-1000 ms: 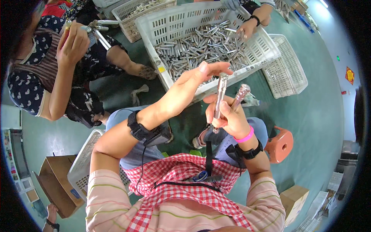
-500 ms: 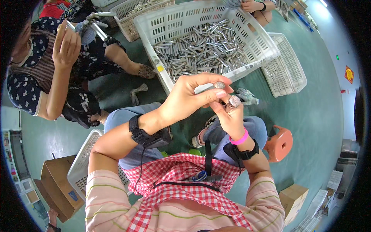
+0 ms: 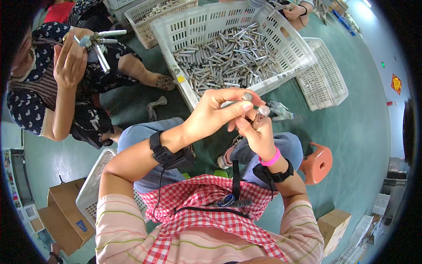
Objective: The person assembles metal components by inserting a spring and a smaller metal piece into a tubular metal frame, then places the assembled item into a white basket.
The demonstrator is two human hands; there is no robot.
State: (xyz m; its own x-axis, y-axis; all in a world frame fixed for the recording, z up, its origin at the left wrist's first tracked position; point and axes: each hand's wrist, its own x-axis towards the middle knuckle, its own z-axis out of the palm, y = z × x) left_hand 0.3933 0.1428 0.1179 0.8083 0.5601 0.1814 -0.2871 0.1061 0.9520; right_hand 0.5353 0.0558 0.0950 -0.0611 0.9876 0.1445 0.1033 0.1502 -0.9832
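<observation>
My left hand (image 3: pixel 214 109) pinches a short piece between thumb and fingers. Its rounded, silvery-grey end (image 3: pixel 248 96) shows above the thumb, and the rest is hidden. Close beside it, my right hand (image 3: pixel 260 136) is closed around a similar piece, whose pale, rough-looking end (image 3: pixel 263 111) sticks out past the fingers. Both look like ends of metal tubes, but I cannot make out their full shape. Beyond my hands stands a white slotted plastic crate (image 3: pixel 193 97) with many short silvery metal tubes (image 3: pixel 228 57) lying jumbled inside.
A co-worker (image 3: pixel 55 97) at the left holds several metal tubes (image 3: pixel 102 57). Another person's hand (image 3: pixel 294 12) works past the crate. A second white basket (image 3: pixel 323 75), a patterned glove (image 3: pixel 280 110), an orange stool (image 3: pixel 318 163) and cardboard boxes (image 3: pixel 66 211) stand or lie around.
My hands have shifted slightly, and the piece in my right hand has turned a little, its end moving up and left. The co-worker at the left has lowered a hand and turned the tubes.
</observation>
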